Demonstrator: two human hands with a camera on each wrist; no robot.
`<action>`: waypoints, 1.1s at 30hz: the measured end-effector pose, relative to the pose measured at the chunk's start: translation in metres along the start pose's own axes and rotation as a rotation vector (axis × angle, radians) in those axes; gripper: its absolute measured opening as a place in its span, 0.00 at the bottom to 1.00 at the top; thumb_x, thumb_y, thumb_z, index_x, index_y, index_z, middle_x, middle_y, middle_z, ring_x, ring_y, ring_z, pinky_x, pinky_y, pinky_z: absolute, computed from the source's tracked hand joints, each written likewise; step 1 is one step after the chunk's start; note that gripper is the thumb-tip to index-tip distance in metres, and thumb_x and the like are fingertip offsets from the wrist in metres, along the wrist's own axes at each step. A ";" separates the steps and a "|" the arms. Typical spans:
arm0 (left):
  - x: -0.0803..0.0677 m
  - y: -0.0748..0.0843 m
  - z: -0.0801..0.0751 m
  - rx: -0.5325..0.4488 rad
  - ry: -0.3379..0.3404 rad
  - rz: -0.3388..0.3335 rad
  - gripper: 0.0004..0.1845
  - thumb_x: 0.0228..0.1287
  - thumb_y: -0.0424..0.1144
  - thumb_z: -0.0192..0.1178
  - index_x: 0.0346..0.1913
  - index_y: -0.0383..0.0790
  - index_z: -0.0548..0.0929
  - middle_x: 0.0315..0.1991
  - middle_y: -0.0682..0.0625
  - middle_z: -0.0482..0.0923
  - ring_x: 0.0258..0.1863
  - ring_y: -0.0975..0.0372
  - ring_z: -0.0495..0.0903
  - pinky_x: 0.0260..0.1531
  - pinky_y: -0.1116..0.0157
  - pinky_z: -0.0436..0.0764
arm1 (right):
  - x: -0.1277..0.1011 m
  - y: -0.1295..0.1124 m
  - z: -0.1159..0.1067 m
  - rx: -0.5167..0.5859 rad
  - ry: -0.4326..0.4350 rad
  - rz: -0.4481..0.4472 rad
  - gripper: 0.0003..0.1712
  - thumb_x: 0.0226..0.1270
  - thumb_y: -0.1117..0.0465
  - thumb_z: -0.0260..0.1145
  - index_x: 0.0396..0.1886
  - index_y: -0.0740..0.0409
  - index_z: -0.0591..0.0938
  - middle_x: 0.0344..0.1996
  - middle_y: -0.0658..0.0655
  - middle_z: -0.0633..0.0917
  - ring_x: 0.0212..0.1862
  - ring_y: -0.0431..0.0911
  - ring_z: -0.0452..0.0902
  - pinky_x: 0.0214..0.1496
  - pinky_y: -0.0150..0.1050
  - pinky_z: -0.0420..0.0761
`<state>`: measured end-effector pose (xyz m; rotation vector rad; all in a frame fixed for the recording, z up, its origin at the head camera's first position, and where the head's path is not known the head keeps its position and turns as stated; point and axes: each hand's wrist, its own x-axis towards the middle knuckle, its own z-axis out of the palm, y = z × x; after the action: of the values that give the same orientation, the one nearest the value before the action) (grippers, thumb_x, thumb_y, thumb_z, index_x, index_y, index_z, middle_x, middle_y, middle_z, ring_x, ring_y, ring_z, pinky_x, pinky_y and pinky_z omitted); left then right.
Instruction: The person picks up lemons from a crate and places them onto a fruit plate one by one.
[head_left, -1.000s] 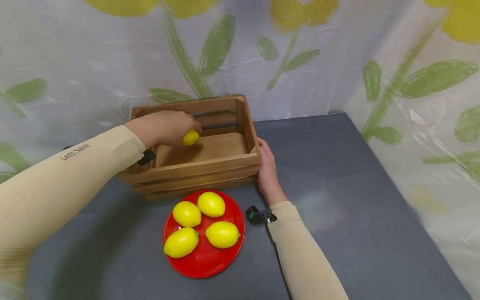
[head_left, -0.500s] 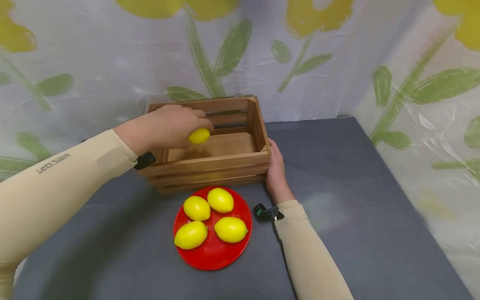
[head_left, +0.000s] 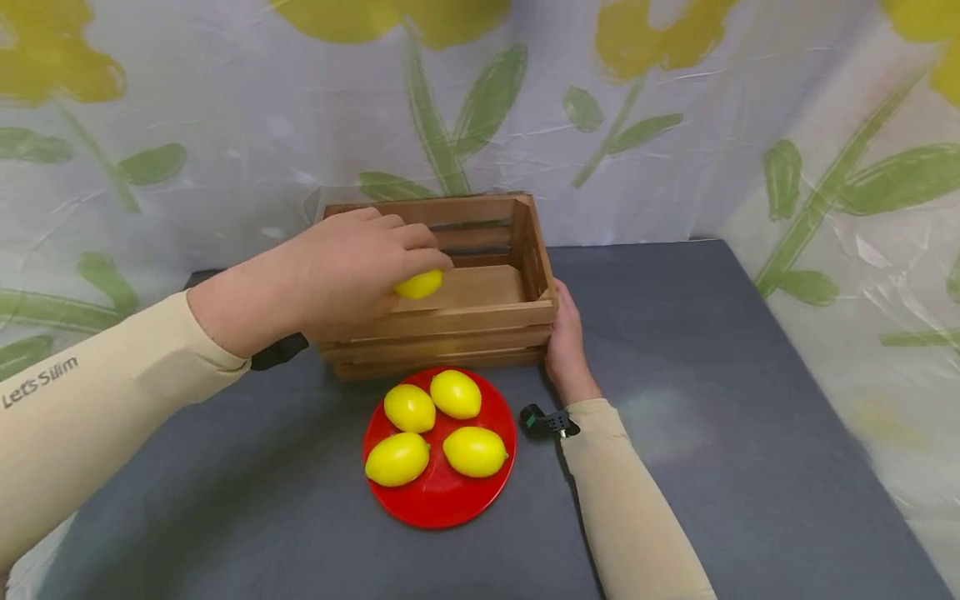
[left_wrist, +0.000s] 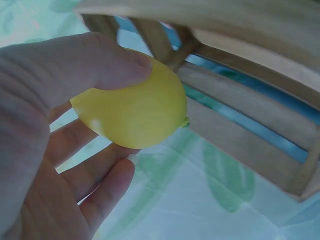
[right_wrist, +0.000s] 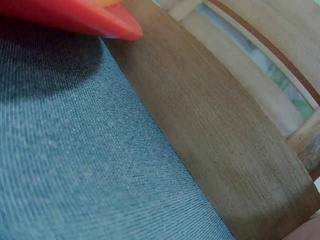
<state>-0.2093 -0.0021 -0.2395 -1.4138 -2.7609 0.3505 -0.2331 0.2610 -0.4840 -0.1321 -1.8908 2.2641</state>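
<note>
My left hand (head_left: 352,267) holds a yellow lemon (head_left: 418,285) over the open wooden crate (head_left: 480,321). In the left wrist view the thumb and fingers curl round that lemon (left_wrist: 132,112), with the crate slats (left_wrist: 240,115) just behind it. My right hand (head_left: 566,337) rests against the crate's right end, its fingers against the wood. Several more lemons (head_left: 408,408) lie on a red plate (head_left: 438,504) in front of the crate. The right wrist view shows the crate's side (right_wrist: 210,125) and the plate's rim (right_wrist: 85,20) close up.
The crate and plate stand on a dark grey cloth-covered table (head_left: 712,400). A floral plastic sheet (head_left: 637,108) hangs behind and along the right side. Bare table lies to the right of the crate and in front of the plate.
My left hand has drawn back and to the right with the lemon, still over the crate. The right hand has stayed at the crate's right end. The head view has shifted.
</note>
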 end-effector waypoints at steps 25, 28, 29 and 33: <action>-0.054 0.103 0.070 -0.115 0.042 0.179 0.35 0.58 0.41 0.82 0.69 0.52 0.82 0.63 0.53 0.83 0.62 0.54 0.80 0.66 0.54 0.81 | 0.000 -0.002 0.000 -0.017 -0.002 0.002 0.30 0.89 0.44 0.47 0.80 0.52 0.72 0.78 0.58 0.71 0.76 0.51 0.67 0.82 0.54 0.65; -0.058 0.112 0.083 -0.127 0.072 0.166 0.34 0.59 0.41 0.82 0.69 0.53 0.82 0.62 0.54 0.83 0.61 0.55 0.80 0.66 0.55 0.82 | 0.000 -0.001 0.000 -0.022 -0.002 0.010 0.31 0.89 0.43 0.47 0.80 0.51 0.72 0.79 0.57 0.71 0.77 0.51 0.66 0.83 0.55 0.65; -0.059 0.115 0.086 -0.128 0.073 0.159 0.35 0.58 0.41 0.83 0.69 0.53 0.82 0.62 0.54 0.83 0.61 0.55 0.80 0.66 0.55 0.82 | 0.000 -0.001 0.000 -0.020 -0.003 0.012 0.31 0.89 0.43 0.47 0.81 0.51 0.71 0.79 0.57 0.70 0.77 0.52 0.66 0.83 0.55 0.65; -0.064 0.127 0.094 -0.128 0.089 0.148 0.36 0.56 0.41 0.84 0.68 0.54 0.81 0.62 0.55 0.82 0.60 0.55 0.79 0.65 0.56 0.81 | 0.000 0.000 0.001 -0.028 -0.002 0.023 0.31 0.90 0.43 0.46 0.81 0.50 0.71 0.80 0.57 0.70 0.78 0.51 0.65 0.84 0.55 0.64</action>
<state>-0.0812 0.0004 -0.3522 -1.6252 -2.6577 0.1113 -0.2330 0.2600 -0.4836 -0.1563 -1.9322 2.2543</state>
